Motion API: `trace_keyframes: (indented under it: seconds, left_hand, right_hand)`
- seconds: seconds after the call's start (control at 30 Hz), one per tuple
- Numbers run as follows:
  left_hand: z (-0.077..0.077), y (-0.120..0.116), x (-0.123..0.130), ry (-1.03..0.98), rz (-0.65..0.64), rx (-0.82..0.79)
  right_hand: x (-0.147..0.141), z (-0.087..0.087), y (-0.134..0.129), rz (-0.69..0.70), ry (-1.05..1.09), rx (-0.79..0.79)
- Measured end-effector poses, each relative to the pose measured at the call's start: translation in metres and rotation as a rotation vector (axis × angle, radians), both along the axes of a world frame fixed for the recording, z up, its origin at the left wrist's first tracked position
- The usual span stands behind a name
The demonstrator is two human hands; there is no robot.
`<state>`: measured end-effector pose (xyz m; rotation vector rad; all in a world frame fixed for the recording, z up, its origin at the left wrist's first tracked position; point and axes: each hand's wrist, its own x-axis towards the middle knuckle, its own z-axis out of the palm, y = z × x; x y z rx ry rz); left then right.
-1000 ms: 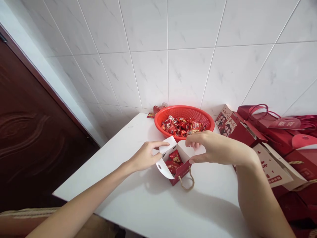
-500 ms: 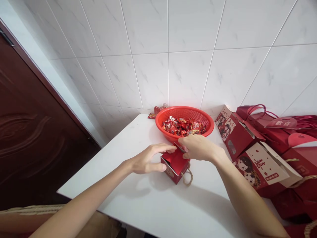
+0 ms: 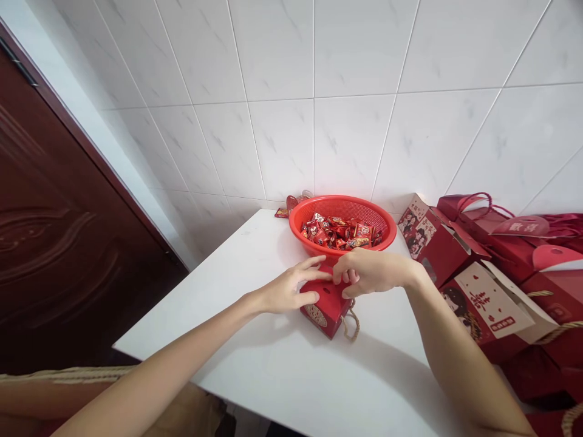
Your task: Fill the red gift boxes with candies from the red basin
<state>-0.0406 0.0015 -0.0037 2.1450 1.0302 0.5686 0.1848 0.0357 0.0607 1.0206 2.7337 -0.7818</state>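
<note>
A small red box [image 3: 322, 308] with a twisted rope handle sits on the white table, its top covered by a red flap with a hole. On the box's left side is my left hand [image 3: 291, 288], fingers spread, thumb and fingertips at the top. My right hand [image 3: 367, 273] is over the right rear of the box, fingers curled but apart, fingertips at the flap's edge. Just behind stands a red plastic basket [image 3: 298, 233] holding several red-wrapped candies [image 3: 337, 230].
Several red and cream gift boxes [image 3: 489, 303] crowd the right side of the white table [image 3: 255, 364]. A tiled wall [image 3: 282, 139] rises behind it. Small red packets [image 3: 282, 213] lie left of the basket. A dark red door [image 3: 59, 230] is at the left.
The top flap has come down over the box's opening. My left hand has moved right, onto the box's top edge, and my right hand has shifted slightly right.
</note>
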Motion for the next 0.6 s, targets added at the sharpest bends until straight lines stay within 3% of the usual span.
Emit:
trace_keyframes:
  seconds: [0.1,0.27,0.6]
  left_hand:
    - [0.001,0.002,0.0,0.026,0.005,-0.035]
    - [-0.001,0.004,-0.004,0.05,0.153,0.043]
    - [-0.006,0.011,-0.016,0.044,0.193,0.008]
  right_hand:
    - [0.008,0.005,0.001,-0.039,0.006,0.022]
    - [0.016,0.001,0.007,-0.008,0.002,-0.044]
    - [0.001,-0.034,0.035,0.15,0.037,-0.252]
